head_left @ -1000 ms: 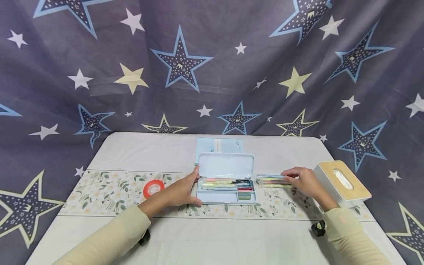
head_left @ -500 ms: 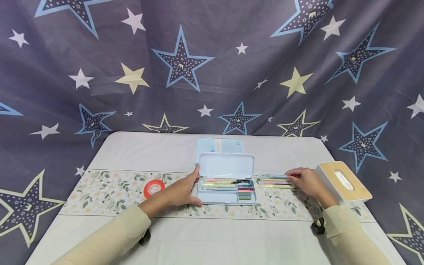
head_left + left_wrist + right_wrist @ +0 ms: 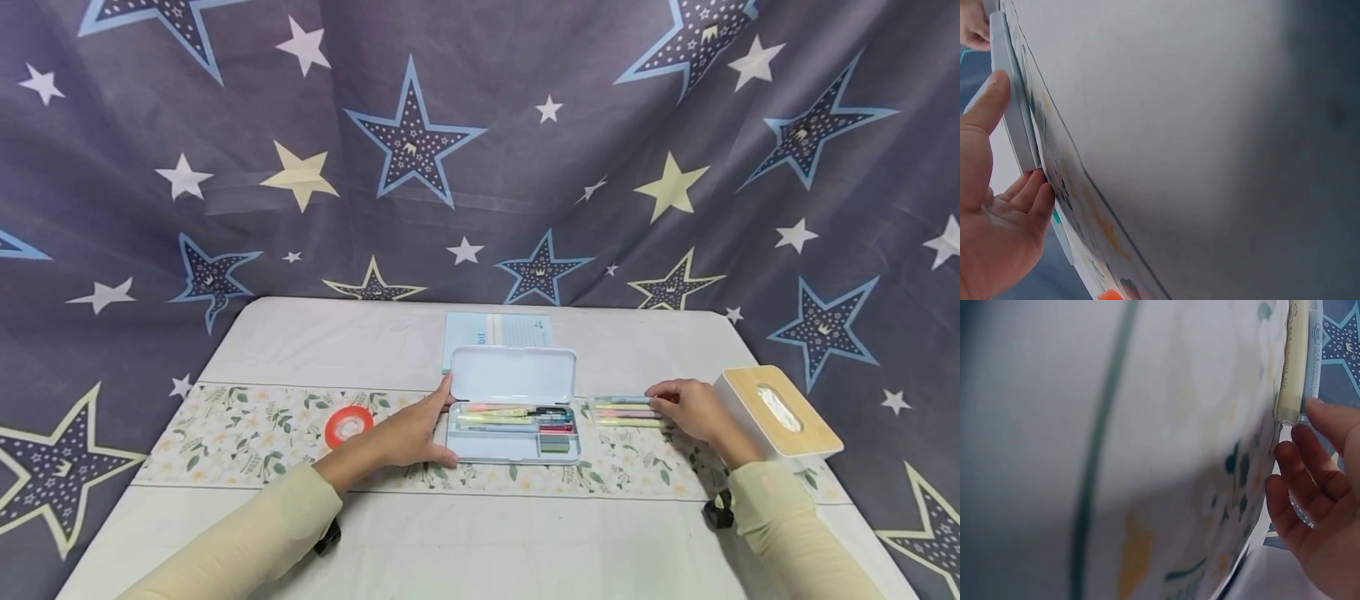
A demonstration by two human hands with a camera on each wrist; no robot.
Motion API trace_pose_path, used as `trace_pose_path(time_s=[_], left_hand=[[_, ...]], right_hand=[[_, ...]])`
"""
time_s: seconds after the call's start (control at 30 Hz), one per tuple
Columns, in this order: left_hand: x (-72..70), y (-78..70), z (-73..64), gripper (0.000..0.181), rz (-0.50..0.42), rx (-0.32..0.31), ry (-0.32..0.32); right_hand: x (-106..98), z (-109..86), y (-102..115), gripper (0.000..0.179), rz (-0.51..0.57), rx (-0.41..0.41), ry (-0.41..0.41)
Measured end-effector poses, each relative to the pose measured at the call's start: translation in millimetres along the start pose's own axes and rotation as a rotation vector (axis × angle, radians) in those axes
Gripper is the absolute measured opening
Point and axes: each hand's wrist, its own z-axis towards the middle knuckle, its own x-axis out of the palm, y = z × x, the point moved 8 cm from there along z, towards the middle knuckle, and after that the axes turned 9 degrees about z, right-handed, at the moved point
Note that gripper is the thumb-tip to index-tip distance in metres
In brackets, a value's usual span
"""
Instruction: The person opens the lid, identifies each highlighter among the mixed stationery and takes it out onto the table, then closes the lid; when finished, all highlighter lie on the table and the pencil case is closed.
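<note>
An open light-blue pencil case lies in the middle of the patterned strip, lid tipped back, with several pens and a green eraser-like block inside. My left hand grips its left end. In the left wrist view the thumb lies along the case's side and the fingers meet its corner. Right of the case lies a row of pastel highlighters. My right hand pinches the right end of the blue highlighter, its thumb on the barrel's end. A pale yellow highlighter lies alongside, just above the fingertips.
To the left is a red-orange tape roll. A light-blue notebook lies behind the pencil case, partly hidden by its lid. The white tissue box with a wooden top stands right of my right hand. A star-patterned curtain hangs behind the table.
My right hand has shifted slightly right, and the blue highlighter has come down into line with the row. The left hand and the pencil case have stayed in place.
</note>
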Motion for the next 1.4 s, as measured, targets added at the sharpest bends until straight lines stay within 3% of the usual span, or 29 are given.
trace_pose_path(time_s=[1.1, 1.4], left_hand=[[0.1, 0.2, 1.1, 0.139, 0.008, -0.002, -0.004], [0.6, 1.8, 1.0, 0.139, 0.015, -0.012, 0.001]], right_hand=[[-5.3, 4.5, 3.8, 0.017, -0.039, -0.032, -0.002], [-11.9, 2.6, 22.3, 0.018, -0.041, -0.12, -0.017]])
